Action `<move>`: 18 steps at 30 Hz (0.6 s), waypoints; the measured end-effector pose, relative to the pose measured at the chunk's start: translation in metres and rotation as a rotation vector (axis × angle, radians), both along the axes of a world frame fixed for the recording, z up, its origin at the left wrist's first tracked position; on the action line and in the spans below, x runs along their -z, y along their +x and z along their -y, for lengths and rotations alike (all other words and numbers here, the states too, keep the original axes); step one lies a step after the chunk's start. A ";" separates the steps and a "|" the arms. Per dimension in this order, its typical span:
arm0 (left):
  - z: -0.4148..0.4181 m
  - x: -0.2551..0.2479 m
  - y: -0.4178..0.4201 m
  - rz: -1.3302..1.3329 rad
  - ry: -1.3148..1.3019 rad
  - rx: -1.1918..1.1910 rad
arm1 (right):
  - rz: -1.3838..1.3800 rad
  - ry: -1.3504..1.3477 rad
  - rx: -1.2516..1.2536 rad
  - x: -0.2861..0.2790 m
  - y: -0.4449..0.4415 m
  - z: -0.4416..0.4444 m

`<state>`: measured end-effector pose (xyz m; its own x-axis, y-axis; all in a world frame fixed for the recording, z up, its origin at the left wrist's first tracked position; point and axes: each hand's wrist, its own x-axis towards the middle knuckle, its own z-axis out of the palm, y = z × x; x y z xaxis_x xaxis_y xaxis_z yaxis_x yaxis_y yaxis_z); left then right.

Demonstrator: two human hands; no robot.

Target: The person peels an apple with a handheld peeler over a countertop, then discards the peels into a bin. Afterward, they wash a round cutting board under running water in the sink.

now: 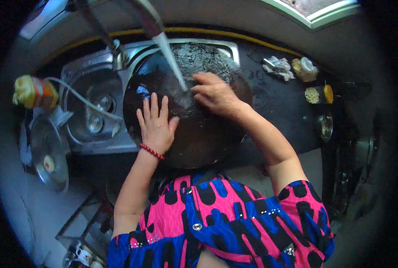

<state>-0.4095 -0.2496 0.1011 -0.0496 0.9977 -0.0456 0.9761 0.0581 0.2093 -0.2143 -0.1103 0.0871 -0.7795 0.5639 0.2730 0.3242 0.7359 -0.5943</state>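
Note:
A large dark round pan [199, 140], much like a wok, lies across the right basin of a steel double sink [234, 50]. From the faucet [152, 26] a stream of water [170, 62] falls near the pan's middle, and rippling water covers its far part. My left hand [157, 125], with a red bead bracelet [152, 151] at the wrist, rests flat on the left side, fingers spread. Right of the stream, my right hand [215, 93] is over the pan with bent fingers. Whether anything is under those fingers is hidden.
A pale hose [85, 100] crosses the left basin [76, 130]. A yellow plastic jug [34, 92] and a metal bowl [50, 150] stand at left. On the dark counter [276, 117] at right are crumpled bags [279, 68], a yellow-lidded jar [319, 94] and a glass container [326, 126].

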 end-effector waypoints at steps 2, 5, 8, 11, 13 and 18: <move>-0.010 -0.011 0.018 0.092 0.049 0.078 | -0.124 0.056 0.367 0.002 0.034 -0.022; -0.022 -0.017 0.046 0.186 0.071 0.194 | 0.002 0.436 0.675 0.041 0.126 -0.090; -0.009 -0.007 0.039 0.170 0.023 0.180 | 0.612 -0.005 1.120 0.045 0.167 -0.103; -0.006 0.000 0.028 0.229 0.051 0.170 | 0.659 -0.033 1.056 0.063 0.216 -0.117; -0.001 -0.002 0.018 0.244 0.065 0.173 | 0.696 -0.105 1.112 0.035 0.200 -0.108; 0.002 0.000 0.009 0.293 0.076 0.158 | 0.364 0.194 1.240 0.007 0.239 -0.109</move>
